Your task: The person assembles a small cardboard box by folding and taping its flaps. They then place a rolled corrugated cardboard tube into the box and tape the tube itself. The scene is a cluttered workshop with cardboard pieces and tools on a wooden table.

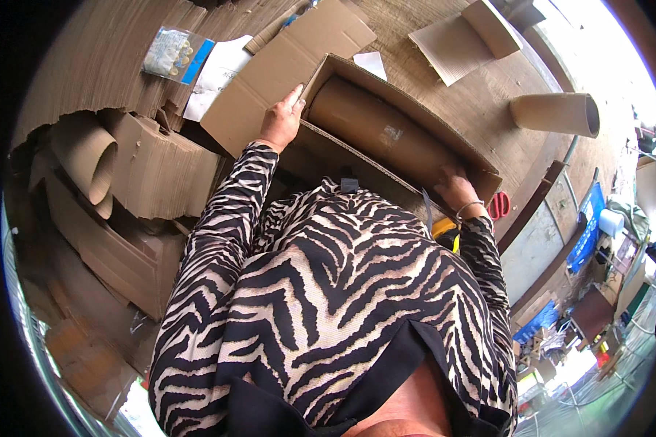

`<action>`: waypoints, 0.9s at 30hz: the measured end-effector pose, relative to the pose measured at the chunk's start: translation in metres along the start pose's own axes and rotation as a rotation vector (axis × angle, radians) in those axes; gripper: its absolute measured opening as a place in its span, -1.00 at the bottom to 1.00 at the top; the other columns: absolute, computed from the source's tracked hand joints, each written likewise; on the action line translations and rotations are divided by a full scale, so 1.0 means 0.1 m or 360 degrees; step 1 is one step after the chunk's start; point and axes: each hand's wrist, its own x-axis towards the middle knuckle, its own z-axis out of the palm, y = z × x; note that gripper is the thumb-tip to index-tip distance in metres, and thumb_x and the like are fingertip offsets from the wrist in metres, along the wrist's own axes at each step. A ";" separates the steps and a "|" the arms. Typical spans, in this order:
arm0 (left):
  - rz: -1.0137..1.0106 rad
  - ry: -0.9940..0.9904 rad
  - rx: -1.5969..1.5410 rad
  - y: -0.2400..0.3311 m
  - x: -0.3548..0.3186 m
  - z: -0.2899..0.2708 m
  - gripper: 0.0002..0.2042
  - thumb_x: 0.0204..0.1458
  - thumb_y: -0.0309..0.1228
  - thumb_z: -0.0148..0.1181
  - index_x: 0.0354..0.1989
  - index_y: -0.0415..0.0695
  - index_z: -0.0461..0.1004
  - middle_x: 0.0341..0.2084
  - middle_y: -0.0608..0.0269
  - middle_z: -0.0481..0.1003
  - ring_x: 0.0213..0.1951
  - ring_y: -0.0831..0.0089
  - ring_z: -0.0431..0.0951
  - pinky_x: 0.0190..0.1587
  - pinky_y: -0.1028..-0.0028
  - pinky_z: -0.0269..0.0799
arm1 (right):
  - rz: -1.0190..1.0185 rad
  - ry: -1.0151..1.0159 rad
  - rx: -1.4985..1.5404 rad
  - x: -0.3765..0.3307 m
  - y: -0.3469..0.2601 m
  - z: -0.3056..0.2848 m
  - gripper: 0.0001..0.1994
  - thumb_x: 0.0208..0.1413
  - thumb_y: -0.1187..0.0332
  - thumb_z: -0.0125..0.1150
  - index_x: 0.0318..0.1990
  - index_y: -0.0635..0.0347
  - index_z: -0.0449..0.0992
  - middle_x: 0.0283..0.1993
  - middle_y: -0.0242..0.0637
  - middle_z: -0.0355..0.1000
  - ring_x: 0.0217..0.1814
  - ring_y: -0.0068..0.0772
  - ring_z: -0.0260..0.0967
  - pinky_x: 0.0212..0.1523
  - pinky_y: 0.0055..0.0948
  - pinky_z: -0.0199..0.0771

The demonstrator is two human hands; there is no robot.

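Observation:
A long open cardboard box (335,151) lies slanted in front of me. Inside it rests a brown cylindrical roll (375,125) with a small patch of clear tape on it. At the box's left end my left hand (282,120) is closed on the cardboard edge, beside a wide opened flap (270,87). My right hand (455,187) reaches into the right end, by the end of the roll. Its fingers are partly hidden there, and I cannot make out whether they grip the roll. Red-handled scissors (498,206) lie just right of that hand.
Stacked flat cardboard (95,58) fills the left, with a cardboard tube (84,156) below. A plastic bag of small round items (173,54) lies on the stack. Another tube (554,114) and a curled cardboard sheet (463,44) sit on the wooden table (444,102). Something yellow (444,229) shows near my waist.

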 end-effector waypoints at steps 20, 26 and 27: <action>0.0220 0.0248 -0.0022 -0.16 -0.16 0.21 -0.64 0.18 -0.39 -0.03 0.15 -0.20 0.31 -0.16 -0.15 0.50 -0.16 -0.03 0.54 -0.13 0.16 0.48 | -0.1134 0.0189 -0.0610 1.71 -2.48 0.08 -0.71 0.08 0.32 0.01 -0.03 0.01 0.49 0.08 -0.11 0.30 0.09 0.01 0.34 0.01 -0.09 0.42; 0.0285 0.0354 -0.0049 -0.14 -0.08 0.23 -0.64 0.17 -0.39 0.00 0.14 -0.17 0.33 -0.28 -0.16 0.53 -0.28 -0.07 0.56 -0.25 0.13 0.49 | -0.0931 0.0119 -0.0626 1.69 -2.62 -0.01 -0.74 0.13 0.27 -0.02 -0.09 -0.01 0.53 0.04 -0.05 0.34 0.12 -0.07 0.34 0.05 -0.15 0.40; 0.0217 0.0287 -0.0015 -0.13 -0.08 0.21 -0.64 0.17 -0.39 0.00 0.14 -0.16 0.33 -0.32 -0.17 0.53 -0.32 -0.08 0.55 -0.29 0.11 0.48 | -0.0931 0.0134 -0.0625 1.64 -2.62 -0.06 -0.74 0.13 0.26 -0.03 -0.09 -0.02 0.53 0.05 -0.06 0.34 0.14 -0.07 0.33 0.06 -0.16 0.40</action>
